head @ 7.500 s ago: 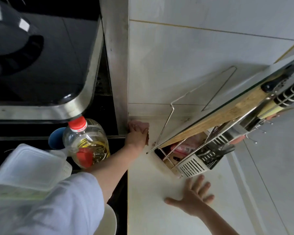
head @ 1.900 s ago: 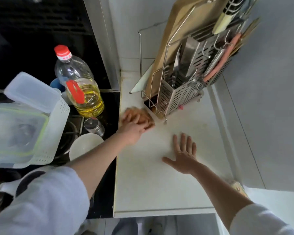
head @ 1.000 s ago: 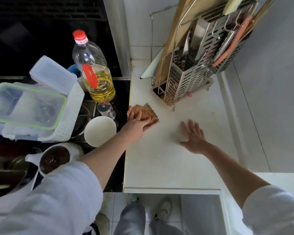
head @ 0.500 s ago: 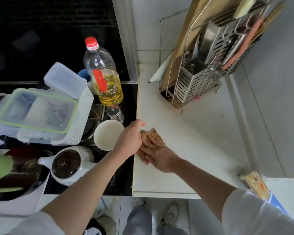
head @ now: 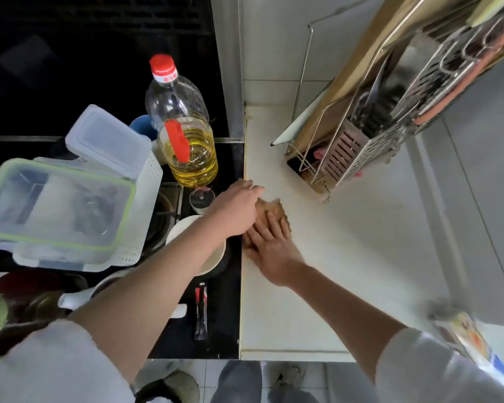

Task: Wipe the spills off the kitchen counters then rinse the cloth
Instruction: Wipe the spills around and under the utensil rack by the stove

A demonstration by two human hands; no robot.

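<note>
A crumpled brown-pink cloth (head: 269,207) lies on the white counter (head: 355,257), close to its left edge beside the black hob. My right hand (head: 271,248) rests flat on the cloth, fingers spread and pointing away from me, covering most of it. My left hand (head: 236,210) hovers at the cloth's left side over the counter edge, fingers loosely curled, with nothing seen in it. Only the far tip of the cloth shows between the two hands.
A metal rack (head: 370,135) with a cutting board and utensils stands at the back of the counter. On the hob side are an oil bottle (head: 186,135), a small glass jar (head: 201,199), a white bowl (head: 184,237) and plastic containers (head: 58,205). A printed package (head: 463,330) lies front right.
The cloth came from the back corner toward the counter's left edge under my left hand. My right hand moved over and now presses it; my left hand has come off it.
</note>
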